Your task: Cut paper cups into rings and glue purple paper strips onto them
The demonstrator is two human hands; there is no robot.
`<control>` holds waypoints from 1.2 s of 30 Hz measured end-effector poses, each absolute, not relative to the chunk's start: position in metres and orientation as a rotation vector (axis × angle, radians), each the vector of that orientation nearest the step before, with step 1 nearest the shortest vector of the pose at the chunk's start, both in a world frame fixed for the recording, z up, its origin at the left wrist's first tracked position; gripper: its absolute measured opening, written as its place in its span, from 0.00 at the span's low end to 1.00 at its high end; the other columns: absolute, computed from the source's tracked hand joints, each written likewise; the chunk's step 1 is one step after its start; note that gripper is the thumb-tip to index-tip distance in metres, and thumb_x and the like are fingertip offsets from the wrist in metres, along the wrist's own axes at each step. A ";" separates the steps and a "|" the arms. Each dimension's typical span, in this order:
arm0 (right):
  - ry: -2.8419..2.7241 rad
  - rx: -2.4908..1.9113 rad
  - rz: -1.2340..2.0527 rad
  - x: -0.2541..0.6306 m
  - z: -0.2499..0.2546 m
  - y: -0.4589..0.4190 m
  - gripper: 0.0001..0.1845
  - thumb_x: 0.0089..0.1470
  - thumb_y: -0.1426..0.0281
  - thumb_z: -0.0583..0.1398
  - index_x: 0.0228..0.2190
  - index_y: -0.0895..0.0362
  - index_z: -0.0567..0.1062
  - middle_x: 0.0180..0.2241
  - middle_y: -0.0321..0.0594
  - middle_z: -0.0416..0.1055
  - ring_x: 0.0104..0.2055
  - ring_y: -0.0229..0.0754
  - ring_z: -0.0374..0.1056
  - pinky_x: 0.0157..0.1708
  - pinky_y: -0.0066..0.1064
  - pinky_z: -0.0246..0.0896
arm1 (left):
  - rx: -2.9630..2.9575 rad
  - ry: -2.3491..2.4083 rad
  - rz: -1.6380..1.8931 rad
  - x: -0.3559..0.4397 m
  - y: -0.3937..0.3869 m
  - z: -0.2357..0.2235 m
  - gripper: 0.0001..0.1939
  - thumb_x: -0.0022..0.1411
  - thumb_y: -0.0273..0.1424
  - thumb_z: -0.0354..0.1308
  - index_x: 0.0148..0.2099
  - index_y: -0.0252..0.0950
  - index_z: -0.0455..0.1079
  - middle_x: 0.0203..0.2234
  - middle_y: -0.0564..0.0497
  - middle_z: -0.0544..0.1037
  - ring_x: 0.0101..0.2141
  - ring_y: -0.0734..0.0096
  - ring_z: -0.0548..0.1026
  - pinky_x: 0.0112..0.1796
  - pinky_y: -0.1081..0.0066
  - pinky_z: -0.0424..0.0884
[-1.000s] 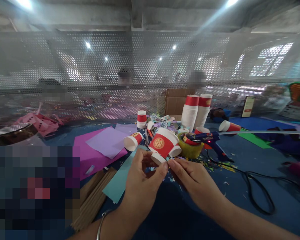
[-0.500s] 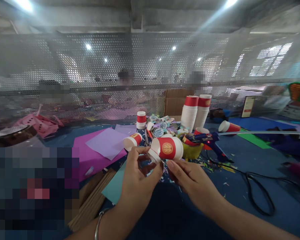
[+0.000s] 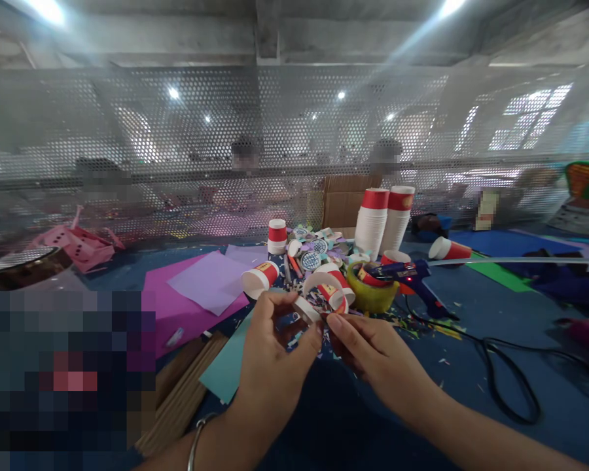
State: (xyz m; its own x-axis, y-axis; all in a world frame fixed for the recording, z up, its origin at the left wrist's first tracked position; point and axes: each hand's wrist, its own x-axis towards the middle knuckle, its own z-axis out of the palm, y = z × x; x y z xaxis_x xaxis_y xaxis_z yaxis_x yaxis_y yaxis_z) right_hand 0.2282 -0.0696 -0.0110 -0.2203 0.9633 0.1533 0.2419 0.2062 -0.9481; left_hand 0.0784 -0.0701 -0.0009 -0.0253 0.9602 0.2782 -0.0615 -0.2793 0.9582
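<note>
My left hand [image 3: 277, 347] is closed around the white bottom rim [image 3: 307, 310] of a red and white paper cup, thumb below and fingers above. Above that rim the cup's wall curves away as a loose white ring [image 3: 317, 280], and scraps show through its opening. My right hand [image 3: 373, 347] pinches close to the edge of the rim with thumb and forefinger. What sits between those fingers is small and hidden. Behind the ring lies another paper cup, partly covered. A tipped paper cup [image 3: 260, 280] rests to the left.
A blue glue gun [image 3: 415, 281] leans on a yellow tape roll [image 3: 373, 297], its black cable [image 3: 513, 373] looping right. Behind stand stacked cups [image 3: 372, 226] and a pile of cut pieces [image 3: 319, 245]. Purple paper [image 3: 209, 278] and cardboard strips [image 3: 184, 396] lie left.
The cup has turned from upright to tipped over, and its wall now hangs as an open ring away from the bottom. Both hands stay nearly in place.
</note>
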 end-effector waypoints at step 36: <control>-1.834 -1.182 0.674 0.232 -0.013 -0.071 0.23 0.63 0.54 0.49 0.24 0.56 0.67 0.21 0.36 0.65 0.24 0.38 0.59 0.25 0.30 0.53 | 1.067 0.966 1.370 0.081 -0.073 -0.001 0.17 0.54 0.34 0.66 0.45 0.36 0.67 0.42 0.44 0.78 0.44 0.61 0.74 0.49 0.60 0.68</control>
